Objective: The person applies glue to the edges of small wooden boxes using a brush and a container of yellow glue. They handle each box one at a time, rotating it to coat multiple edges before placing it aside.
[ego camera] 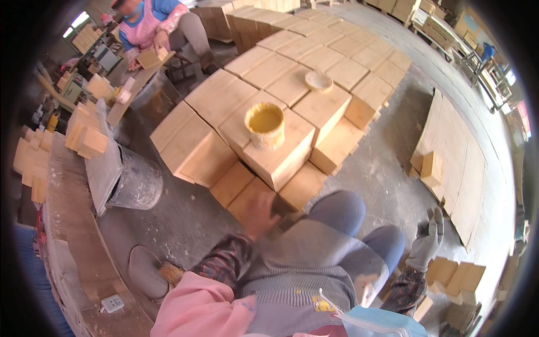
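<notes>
My left hand (260,215), bare and blurred, reaches over the low front row of wooden boxes (248,198) before my knees. Whether its fingers grip anything is unclear. Out to the right, my right hand (429,240) wears a grey glove; its fingers are stretched out with nothing visible in them. It is nearest the edge of a flat cardboard sheet (457,164), on which a small wooden block (432,168) stands. On top of the stacked boxes is an open tub (265,126) of yellow-brown paste, its rim crusted. Farther back lies a round lid-like dish (318,81).
A co-worker (147,33) in a pink apron handles a wooden box (151,57) at a plank bench. To my left are a grimy bucket (137,179), a wooden bench (76,219) and a power socket (112,303). More wooden blocks (457,278) lie low at right.
</notes>
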{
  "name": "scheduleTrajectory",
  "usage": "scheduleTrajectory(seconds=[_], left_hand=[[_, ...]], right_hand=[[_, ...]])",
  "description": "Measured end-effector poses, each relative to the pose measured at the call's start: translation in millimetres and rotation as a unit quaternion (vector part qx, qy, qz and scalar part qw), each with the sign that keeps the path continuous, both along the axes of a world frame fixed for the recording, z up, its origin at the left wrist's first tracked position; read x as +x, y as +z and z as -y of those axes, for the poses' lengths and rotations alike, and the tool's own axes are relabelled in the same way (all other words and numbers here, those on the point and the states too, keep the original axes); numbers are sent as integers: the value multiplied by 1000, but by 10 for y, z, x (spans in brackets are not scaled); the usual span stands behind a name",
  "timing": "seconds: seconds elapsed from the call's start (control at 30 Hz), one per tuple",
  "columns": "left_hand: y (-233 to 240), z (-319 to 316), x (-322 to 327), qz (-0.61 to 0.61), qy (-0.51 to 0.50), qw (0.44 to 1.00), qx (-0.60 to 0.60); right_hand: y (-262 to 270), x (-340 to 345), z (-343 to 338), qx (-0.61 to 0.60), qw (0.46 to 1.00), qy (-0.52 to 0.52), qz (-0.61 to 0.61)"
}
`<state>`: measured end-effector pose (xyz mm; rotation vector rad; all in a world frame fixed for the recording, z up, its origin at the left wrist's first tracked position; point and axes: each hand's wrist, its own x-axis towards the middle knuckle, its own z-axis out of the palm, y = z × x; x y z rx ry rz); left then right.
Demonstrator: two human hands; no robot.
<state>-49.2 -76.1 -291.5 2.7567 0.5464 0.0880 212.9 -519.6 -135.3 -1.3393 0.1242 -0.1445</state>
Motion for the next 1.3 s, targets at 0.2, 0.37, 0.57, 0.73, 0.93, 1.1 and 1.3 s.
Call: scheduleTrajectory(seconds=[0.2,0.37,0.57,0.73,0.93,1.1,1.3], left_hand=[[-90,431,596,69,-110,981,-146],[-92,556,952,111,-44,992,-30],[9,664,1154,35,76,996,-21],[29,676,1297,-55,124,991,-5],[-124,751,1373,-40,136,989,44],[-272,780,1482,-34,161,986,4],[-98,761,1314,-59,106,993,5]], right_hand=[[-429,422,-200,-28,999,-31,15],[-757,578,-249,-74,996,-43,25],[-1000,433,-124,-83,995,-52,-13],[-944,411,-16,-91,993,-66,-40],[-957,386,106,-74,995,-62,-33],[-966,375,171,-76,996,-37,-28],[-901,341,180,-81,995,-42,-29]])
